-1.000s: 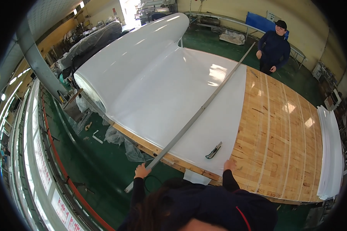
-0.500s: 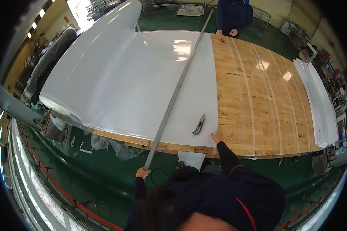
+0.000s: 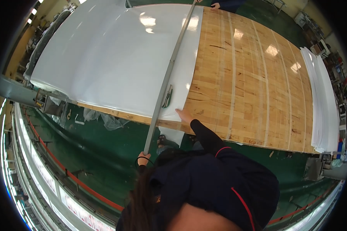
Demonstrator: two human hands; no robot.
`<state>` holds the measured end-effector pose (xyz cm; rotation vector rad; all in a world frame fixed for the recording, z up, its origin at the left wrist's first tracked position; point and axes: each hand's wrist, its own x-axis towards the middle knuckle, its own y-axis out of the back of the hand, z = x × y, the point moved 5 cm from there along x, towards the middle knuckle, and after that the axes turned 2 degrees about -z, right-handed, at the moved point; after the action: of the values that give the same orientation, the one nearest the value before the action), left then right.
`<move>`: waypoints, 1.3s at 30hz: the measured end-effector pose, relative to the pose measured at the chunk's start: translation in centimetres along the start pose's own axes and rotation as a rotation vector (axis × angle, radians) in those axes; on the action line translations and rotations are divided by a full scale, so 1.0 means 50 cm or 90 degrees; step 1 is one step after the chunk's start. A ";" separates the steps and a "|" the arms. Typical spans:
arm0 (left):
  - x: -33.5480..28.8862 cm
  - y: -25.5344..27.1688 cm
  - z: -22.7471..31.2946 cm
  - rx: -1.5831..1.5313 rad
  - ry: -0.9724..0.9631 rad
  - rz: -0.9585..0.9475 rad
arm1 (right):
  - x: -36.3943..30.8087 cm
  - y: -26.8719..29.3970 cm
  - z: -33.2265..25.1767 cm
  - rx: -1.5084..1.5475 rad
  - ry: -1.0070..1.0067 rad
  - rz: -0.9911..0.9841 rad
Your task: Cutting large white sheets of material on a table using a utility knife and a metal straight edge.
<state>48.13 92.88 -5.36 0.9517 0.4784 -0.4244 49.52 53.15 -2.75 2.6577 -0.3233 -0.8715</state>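
A long grey metal bar [image 3: 166, 77] lies slantwise across a glossy white sheet [image 3: 104, 57] on the table. My left hand [image 3: 143, 158] is closed round the bar's near end, which sticks out past the table edge. At the sheet's near right corner, my right hand [image 3: 184, 115] grips the edge, fingers partly hidden by the hand itself. A green utility knife [image 3: 167, 97] rests on the sheet just right of the bar, close to it. The sheet's right edge bows a little over the wooden tabletop [image 3: 250, 84].
Across the table a co-worker's hand [image 3: 215, 6] rests at the far edge, near the bar's far end. Stacked white sheets [image 3: 318, 100] lie at the table's right end. Clear plastic [image 3: 112, 121] hangs below the near edge. Behind me runs a red rail [image 3: 85, 184].
The bar has shifted right over the sheet, closer to the knife and the sheet's edge. My view has tilted and moved, and the co-worker now shows only in part at the top.
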 end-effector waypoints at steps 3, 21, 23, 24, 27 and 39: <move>-0.052 -0.027 0.071 0.094 -0.050 0.150 | -0.013 0.043 0.033 0.081 0.078 0.073; -0.339 -0.322 0.222 -0.010 -0.048 0.125 | -0.149 0.307 0.218 0.178 0.103 0.147; -0.370 -0.360 0.223 -0.028 -0.038 0.102 | -0.188 0.345 0.252 0.170 0.107 0.148; -0.386 -0.383 0.223 -0.036 -0.030 0.077 | -0.202 0.360 0.267 0.149 0.100 0.141; -0.440 -0.454 0.251 -0.043 -0.065 0.103 | -0.255 0.447 0.333 0.108 0.089 0.156; -0.664 -0.712 0.354 0.003 -0.061 0.132 | -0.461 0.657 0.606 0.128 0.046 0.121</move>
<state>5.27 64.03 -1.73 0.9697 0.2884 -0.2821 9.36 22.96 -1.34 2.7729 -0.6658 -0.7148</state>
